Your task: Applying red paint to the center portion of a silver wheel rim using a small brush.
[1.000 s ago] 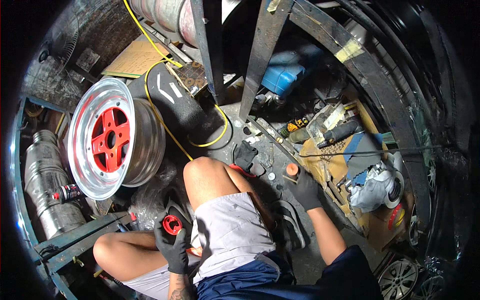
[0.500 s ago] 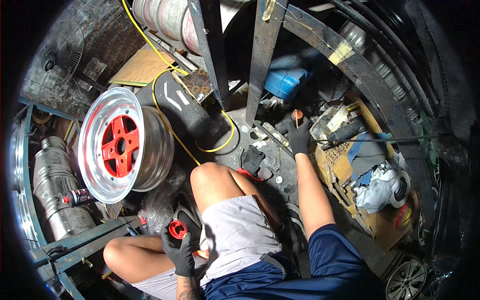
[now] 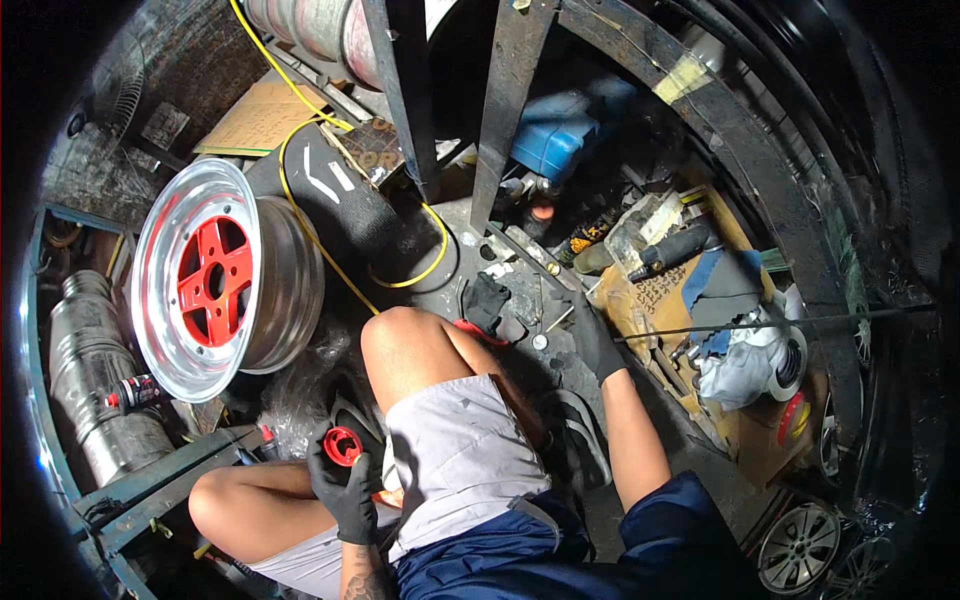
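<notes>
left hand (image 3: pixel 345 490) is pinching a small red cap (image 3: pixel 342 446) | right hand (image 3: pixel 592 340) is spreading flat on the floor (image 3: pixel 520 290) | red wheel (image 3: pixel 215 280) is waiting, untouched

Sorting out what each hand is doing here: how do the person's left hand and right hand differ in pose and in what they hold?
The left hand is drawn in close by the thigh, while the right hand is stretched out to the cluttered floor. The left hand grips a small red round cap; whether the right hand holds anything cannot be told. The left hand sits near the wheel rim; the right is beside the cardboard box. Both wear dark gloves.
</notes>
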Action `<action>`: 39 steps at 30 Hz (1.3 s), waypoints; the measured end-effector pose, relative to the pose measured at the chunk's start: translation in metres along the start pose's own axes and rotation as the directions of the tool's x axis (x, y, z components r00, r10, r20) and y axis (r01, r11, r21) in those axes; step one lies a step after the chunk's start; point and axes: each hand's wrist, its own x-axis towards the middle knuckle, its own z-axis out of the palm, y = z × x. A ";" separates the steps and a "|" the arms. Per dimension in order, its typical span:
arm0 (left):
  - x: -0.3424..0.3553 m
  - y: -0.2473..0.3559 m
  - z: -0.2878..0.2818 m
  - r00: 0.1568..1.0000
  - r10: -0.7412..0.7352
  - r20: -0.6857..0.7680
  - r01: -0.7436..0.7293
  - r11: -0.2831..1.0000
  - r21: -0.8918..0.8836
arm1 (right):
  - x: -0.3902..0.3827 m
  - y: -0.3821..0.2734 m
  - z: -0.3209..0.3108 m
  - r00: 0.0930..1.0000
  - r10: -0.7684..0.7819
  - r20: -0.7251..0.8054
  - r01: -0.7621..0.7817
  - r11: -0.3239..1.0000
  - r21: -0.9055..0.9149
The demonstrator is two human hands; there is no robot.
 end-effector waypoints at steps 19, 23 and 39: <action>-0.004 -0.016 -0.004 0.999 0.045 -0.002 -0.045 0.998 0.040 | -0.012 0.107 -0.062 0.925 -0.129 -0.356 -0.013 0.928 -0.372; -0.004 -0.017 -0.004 0.999 0.049 -0.022 -0.048 0.998 0.041 | -0.016 0.110 -0.051 0.843 -0.463 -0.272 0.209 0.749 -0.629; -0.004 0.002 0.011 0.997 -0.030 -0.066 0.030 1.000 0.003 | -0.047 0.152 -0.002 0.998 -0.039 -0.041 0.021 0.926 -0.376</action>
